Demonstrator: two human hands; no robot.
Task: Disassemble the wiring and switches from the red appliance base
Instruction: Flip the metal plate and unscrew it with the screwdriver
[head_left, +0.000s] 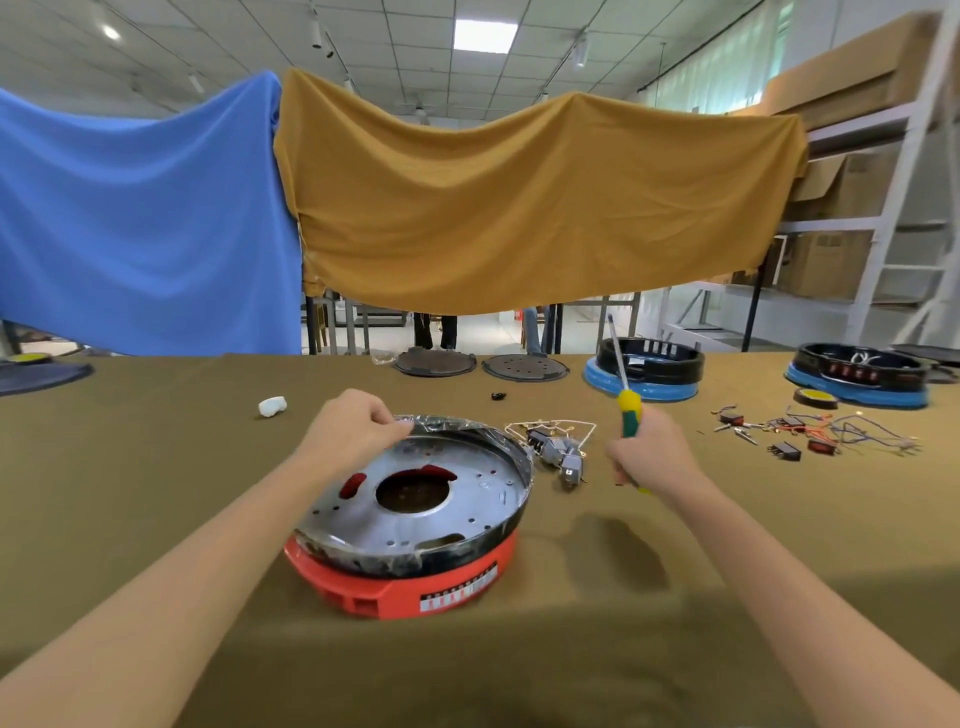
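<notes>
Red appliance base near the front middle of the olive-covered table, tilted so that its far side stands higher than its near side. On top of it a round silvery metal plate with a black rim, a wide hole at the centre and small screw holes scattered over it; red showing through two curved slots beside the hole. Crinkled clear film along the black rim. Left hand at the far left edge of that rim, fingers curled and pinching the film or the rim itself; cannot tell which. Right hand raised just right of the base, fist closed round the green and yellow handle of a screwdriver, shaft pointing up and slightly away. Between base and right hand, lying on the cloth, a bundle of pale wiring joined to grey switches, apart from the base. Farther right, a scatter of loose parts: red and black rocker switches, coloured wires, small metal clips. Near the far edge, two dark round discs side by side, then two blue-bottomed bases with black upper rings, one well right of the other. A yellow-topped disc in front of the rightmost one. A small white lump left of the left hand, a tiny black piece beyond the base. Behind the table, a blue cloth and a mustard cloth hung as a backdrop; shelving with cardboard boxes at the right.
</notes>
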